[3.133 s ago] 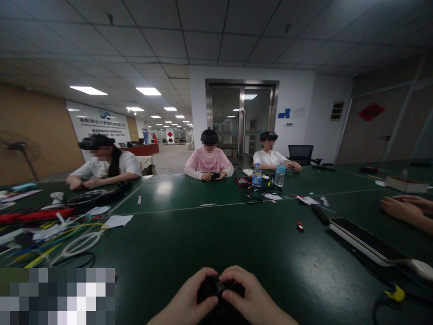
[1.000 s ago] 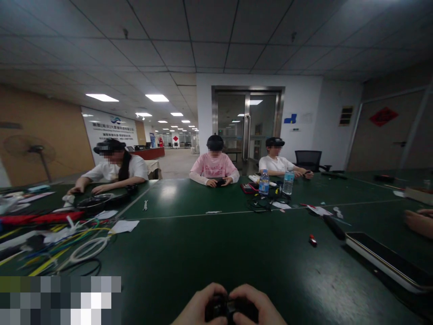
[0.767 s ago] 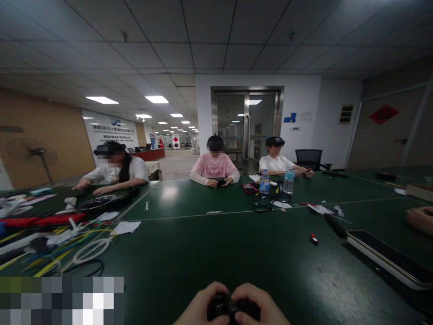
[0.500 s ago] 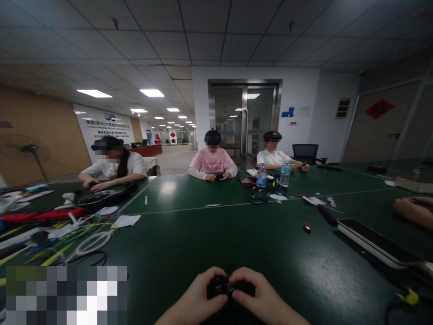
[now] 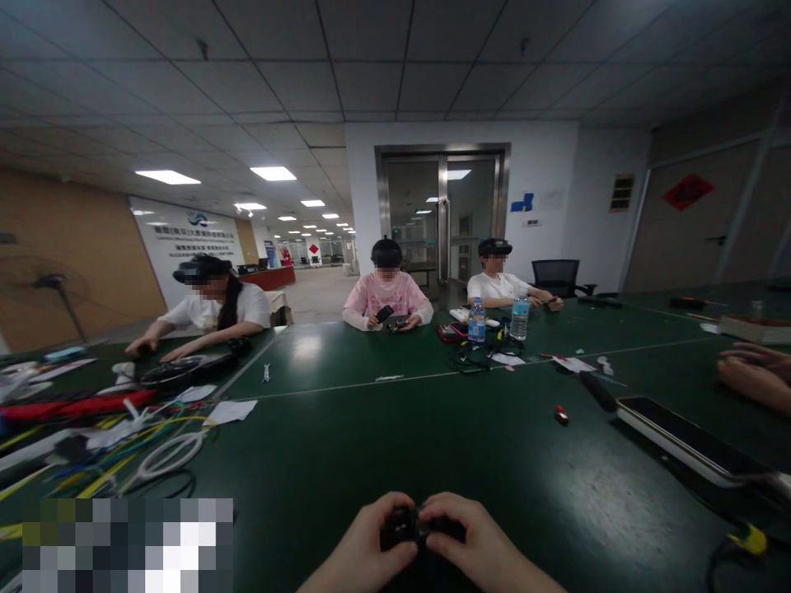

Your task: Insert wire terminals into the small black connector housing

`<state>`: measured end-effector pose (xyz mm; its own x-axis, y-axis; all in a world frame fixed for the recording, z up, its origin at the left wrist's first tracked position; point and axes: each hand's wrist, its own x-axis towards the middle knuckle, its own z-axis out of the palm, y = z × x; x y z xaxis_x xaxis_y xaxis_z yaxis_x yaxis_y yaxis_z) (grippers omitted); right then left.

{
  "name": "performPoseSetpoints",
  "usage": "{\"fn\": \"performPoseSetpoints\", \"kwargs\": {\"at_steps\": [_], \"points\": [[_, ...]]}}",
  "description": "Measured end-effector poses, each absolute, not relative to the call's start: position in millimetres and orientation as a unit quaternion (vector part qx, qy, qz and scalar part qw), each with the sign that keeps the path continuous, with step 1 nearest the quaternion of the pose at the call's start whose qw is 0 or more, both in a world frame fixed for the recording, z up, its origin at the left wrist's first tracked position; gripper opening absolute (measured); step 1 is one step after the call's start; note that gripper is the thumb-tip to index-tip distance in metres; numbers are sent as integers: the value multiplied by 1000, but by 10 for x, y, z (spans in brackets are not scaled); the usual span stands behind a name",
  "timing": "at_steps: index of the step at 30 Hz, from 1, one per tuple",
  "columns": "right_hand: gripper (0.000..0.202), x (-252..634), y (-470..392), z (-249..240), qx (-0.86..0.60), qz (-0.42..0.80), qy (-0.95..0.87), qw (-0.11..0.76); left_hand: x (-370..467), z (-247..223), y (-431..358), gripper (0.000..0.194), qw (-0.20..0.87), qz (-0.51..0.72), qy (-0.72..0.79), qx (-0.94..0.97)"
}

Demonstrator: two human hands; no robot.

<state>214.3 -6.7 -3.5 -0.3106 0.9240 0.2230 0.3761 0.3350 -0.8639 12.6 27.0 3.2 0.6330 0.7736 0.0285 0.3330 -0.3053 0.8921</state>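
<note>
– Holding what, and where?
– Left hand (image 5: 369, 535) and right hand (image 5: 473, 534) are pinching a dark object (image 5: 400, 527) between curled fingers, over the counter's (image 5: 297, 461) near side.
– Why both?
– Opposed pressure is probably steadying it.

Two upright bottles (image 5: 520, 319), black chair (image 5: 554, 273).

Dark object (image 5: 400, 527) at 6 o'clock mostly hidden by left hand (image 5: 376, 539) and right hand (image 5: 470, 534), can't ID it. Forearms (image 5: 516, 568) cut by bottom edge. Pixelated block (image 5: 128, 545) at 8 hides the table (image 5: 346, 445) there. Co-worker's hands (image 5: 757, 375) just past 3 cut by right edge. Red item (image 5: 561, 414) at 4 too small to ID.
</note>
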Motion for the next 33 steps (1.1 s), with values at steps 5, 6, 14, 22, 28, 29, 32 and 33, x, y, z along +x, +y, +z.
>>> {"fn": "performPoseSetpoints", "kwargs": {"at_steps": [5,6,14,22,28,29,32,33], "points": [[24,2150,-32,-92,-430,362,-735,380,96,-122,355,38,502,237,333,762],[23,2153,-32,-94,-427,360,-737,381,91,-140,363,38,507,239,327,761],[26,2148,-99,-29,-432,340,-743,382,83,-52,277,36,540,247,311,742],[24,2152,-133,-28,-434,331,-745,384,69,-64,306,38,549,246,303,739],[25,2147,-95,-57,-420,331,-755,380,72,-46,291,38,559,237,303,734],[25,2144,-92,-58,-419,331,-755,382,74,-43,286,38,561,237,304,733],[24,2133,-104,-44,-417,334,-750,390,87,-33,282,38,552,236,313,736],[24,2131,-112,-36,-419,336,-748,391,91,-28,281,38,548,235,316,739]]}}
